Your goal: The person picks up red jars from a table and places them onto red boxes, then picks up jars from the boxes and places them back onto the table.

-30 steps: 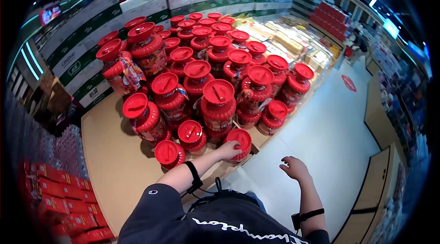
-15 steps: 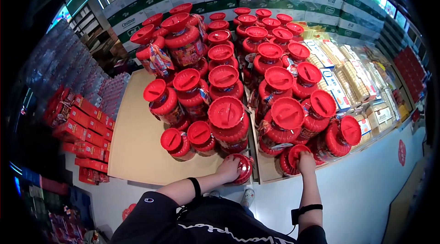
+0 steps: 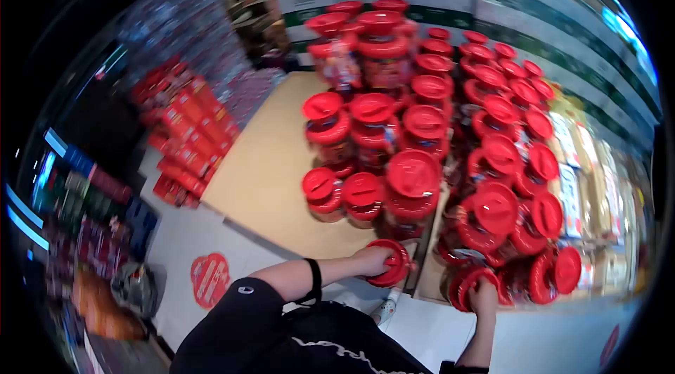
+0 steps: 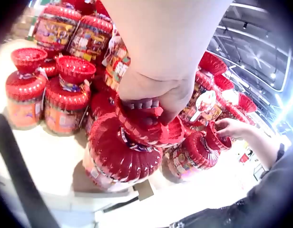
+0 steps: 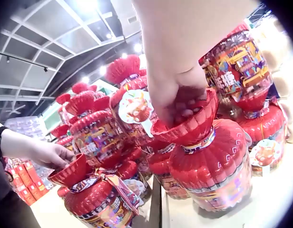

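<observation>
Gripping one round plastic jar (image 4: 122,159) with red ridged shoulders and a flared red lid in my left hand (image 3: 373,261), I have a second such jar (image 5: 210,156) in my right hand (image 3: 483,296). Both hands are nearly closed: on each, the fingers are curled down inside the flared lid, though I cannot see whether the thumbs meet the fingers. Taking my chest as the clock's centre, the left jar is at one o'clock, by the near edge of a flat tan desk (image 3: 260,184); whether its base rests wholly on the desk I cannot tell. The right jar is at two o'clock, standing upright, beyond a narrow dark gap (image 3: 425,247).

At twelve I count two short jars (image 3: 342,198) side by side, then two more (image 3: 348,117) behind them, then four lids (image 3: 358,19) in the farthest cluster. One tall jar (image 3: 413,177) stands between twelve and one, just past my left jar. Three jars (image 3: 538,216) crowd around my right one from between one and two to nearly three o'clock. The rest, around one o'clock, are too blurred and overlapped to count.

At least two oval white paper tags (image 5: 136,106) hang among the jars. One scalloped red sign (image 3: 210,280) lies on the floor at ten, and stacked red boxes (image 3: 190,145), uncountable, stand near eleven.
</observation>
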A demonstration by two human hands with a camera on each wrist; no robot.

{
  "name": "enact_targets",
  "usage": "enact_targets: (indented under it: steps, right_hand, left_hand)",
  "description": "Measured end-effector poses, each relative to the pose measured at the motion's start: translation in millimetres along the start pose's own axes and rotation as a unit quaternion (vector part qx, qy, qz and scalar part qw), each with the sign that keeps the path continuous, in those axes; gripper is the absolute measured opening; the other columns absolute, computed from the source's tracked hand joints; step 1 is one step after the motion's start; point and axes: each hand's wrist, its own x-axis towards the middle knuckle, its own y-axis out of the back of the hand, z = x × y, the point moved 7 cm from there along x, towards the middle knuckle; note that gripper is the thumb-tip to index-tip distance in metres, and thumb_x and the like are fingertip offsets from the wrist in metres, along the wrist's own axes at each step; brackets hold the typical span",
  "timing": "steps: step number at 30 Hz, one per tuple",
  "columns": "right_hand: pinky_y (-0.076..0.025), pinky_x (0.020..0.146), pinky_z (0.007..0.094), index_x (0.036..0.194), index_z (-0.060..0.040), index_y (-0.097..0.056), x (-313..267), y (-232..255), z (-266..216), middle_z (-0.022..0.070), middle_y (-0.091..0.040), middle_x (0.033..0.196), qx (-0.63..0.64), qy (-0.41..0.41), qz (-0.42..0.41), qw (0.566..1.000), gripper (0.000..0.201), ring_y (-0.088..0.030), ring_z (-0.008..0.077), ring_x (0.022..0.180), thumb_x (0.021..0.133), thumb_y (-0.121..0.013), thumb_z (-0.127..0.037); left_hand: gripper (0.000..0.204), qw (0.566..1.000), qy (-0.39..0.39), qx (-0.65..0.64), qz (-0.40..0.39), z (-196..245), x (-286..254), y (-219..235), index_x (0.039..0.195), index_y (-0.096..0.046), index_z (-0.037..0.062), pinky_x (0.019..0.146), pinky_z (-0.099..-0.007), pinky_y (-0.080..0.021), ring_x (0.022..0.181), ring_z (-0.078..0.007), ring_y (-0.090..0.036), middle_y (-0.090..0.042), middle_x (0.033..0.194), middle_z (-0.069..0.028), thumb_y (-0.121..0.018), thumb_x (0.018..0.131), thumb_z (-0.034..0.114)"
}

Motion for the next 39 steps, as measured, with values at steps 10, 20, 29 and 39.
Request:
enact_targets:
  steps: [10,20,29,39]
  right_hand:
    - [-0.053,0.085,0.0445,0.11,-0.0016,-0.068,-81,-1,-202,0.0261,-0.069,0.1,-0.076,0.195,-0.113,0.971,0.038,-0.068,0.039,0.093,0.087,-0.065,-0.031]
    - [-0.054,0.067,0.042,0.086,-0.0006,-0.067,-199,-109,-519,0.0177,-0.069,0.077,0.004,0.378,-0.193,0.905,0.022,-0.069,0.032,0.072,0.071,-0.073,-0.017]
    - [-0.054,0.071,0.0444,0.09,0.0011,-0.066,-289,-236,-800,0.0214,-0.069,0.082,0.016,0.529,-0.25,0.811,0.028,-0.068,0.0378,0.078,0.073,-0.076,-0.019]
    - [-0.055,0.079,0.0444,0.102,-0.0006,-0.069,-355,-414,-1087,0.0206,-0.071,0.093,-0.079,0.593,-0.339,0.726,0.034,-0.069,0.0367,0.088,0.075,-0.074,-0.021]
  left_hand:
    - [0.034,0.967,0.098,-0.101,0.213,-132,-244,82,0.107,-0.067,0.0099,0.081,-0.0464,-0.053,0.093,-0.0359,-0.067,-0.07,0.097,-0.0157,-0.067,0.083,0.034]
    - [0.032,0.858,0.298,-0.136,0.397,-344,-564,36,0.098,-0.064,0.0106,0.076,-0.0465,-0.053,0.088,-0.0351,-0.067,-0.07,0.09,-0.0137,-0.068,0.084,0.039]
    - [0.03,0.735,0.489,-0.15,0.445,-499,-775,-14,0.098,-0.068,0.0085,0.074,-0.0454,-0.055,0.082,-0.0356,-0.068,-0.071,0.088,-0.0149,-0.065,0.085,0.035]
    - [0.035,0.587,0.627,-0.239,0.453,-683,-931,-11,0.098,-0.069,0.0064,0.075,-0.0431,-0.055,0.087,-0.0333,-0.069,-0.071,0.091,-0.0143,-0.069,0.083,0.038]
